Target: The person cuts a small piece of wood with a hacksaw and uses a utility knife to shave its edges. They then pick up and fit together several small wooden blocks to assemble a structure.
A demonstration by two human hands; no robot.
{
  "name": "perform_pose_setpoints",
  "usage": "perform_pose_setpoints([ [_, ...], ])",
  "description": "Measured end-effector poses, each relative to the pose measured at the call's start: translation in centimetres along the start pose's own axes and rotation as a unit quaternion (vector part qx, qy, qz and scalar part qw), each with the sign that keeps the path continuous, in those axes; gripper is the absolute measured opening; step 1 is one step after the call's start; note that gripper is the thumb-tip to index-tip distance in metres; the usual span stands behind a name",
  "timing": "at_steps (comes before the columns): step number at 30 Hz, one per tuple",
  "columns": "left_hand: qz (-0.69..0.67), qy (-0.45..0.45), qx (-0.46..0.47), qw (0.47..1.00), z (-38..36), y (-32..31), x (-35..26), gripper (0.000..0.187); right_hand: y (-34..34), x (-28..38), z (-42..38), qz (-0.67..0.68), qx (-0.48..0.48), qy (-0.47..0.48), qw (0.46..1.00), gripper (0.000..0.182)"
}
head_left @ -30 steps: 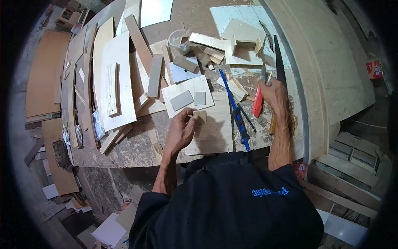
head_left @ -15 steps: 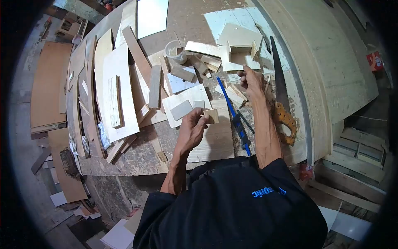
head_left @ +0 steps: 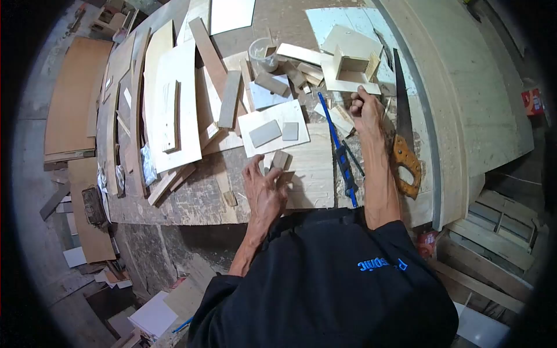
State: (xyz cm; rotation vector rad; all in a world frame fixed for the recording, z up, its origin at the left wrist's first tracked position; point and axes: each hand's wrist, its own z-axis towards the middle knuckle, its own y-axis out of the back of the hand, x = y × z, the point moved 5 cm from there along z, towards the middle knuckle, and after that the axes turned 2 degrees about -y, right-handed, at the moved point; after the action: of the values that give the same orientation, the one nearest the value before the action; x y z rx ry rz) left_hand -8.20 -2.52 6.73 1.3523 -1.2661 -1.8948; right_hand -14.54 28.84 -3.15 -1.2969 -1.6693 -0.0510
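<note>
My left hand [head_left: 264, 188] is over the near part of a pale board [head_left: 316, 165], its fingers bent around a small wooden block [head_left: 281, 159]. The fingertips are partly hidden, but the block appears held between them. Just beyond lies a white panel [head_left: 272, 119] with two small grey rectangular pieces on it. My right hand [head_left: 366, 110] is closed, thumb up, in front of a small box-like wooden assembly [head_left: 351, 68]; what its fingers hold, if anything, is hidden. A blue bar tool [head_left: 338, 149] lies between my hands.
A handsaw [head_left: 406, 148] with a wooden handle lies right of my right forearm. Long boards [head_left: 174, 104] are stacked at the left. A clear plastic cup [head_left: 263, 55] and several wood offcuts [head_left: 271, 83] sit farther back. A raised edge [head_left: 426, 116] runs along the right.
My left hand has turned with its fingers more spread; the light wooden piece it pinched no longer shows the same face. My right hand stays closed by the box-like assembly. The view has shifted.
</note>
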Motion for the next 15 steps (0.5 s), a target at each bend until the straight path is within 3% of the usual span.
perform_pose_setpoints([
  [7,-0.099,-0.003,0.021,0.995,0.2,-1.0,2.8,0.018,0.9,-0.9,-12.4,-0.061,0.051,0.01,0.997,0.011],
  [11,-0.184,-0.042,-0.034,0.981,0.2,-1.0,5.4,0.016,2.6,-3.1,-17.3,-0.084,0.029,-0.014,0.996,0.014],
  [12,-0.256,0.036,0.001,0.966,0.3,0.1,5.0,0.016,3.0,-3.7,-18.2,-0.102,0.027,0.004,0.994,0.016],
  [15,-0.371,0.073,0.123,0.918,0.4,0.2,5.5,0.021,4.3,-4.9,-20.6,-0.057,0.012,0.004,0.998,0.012],
])
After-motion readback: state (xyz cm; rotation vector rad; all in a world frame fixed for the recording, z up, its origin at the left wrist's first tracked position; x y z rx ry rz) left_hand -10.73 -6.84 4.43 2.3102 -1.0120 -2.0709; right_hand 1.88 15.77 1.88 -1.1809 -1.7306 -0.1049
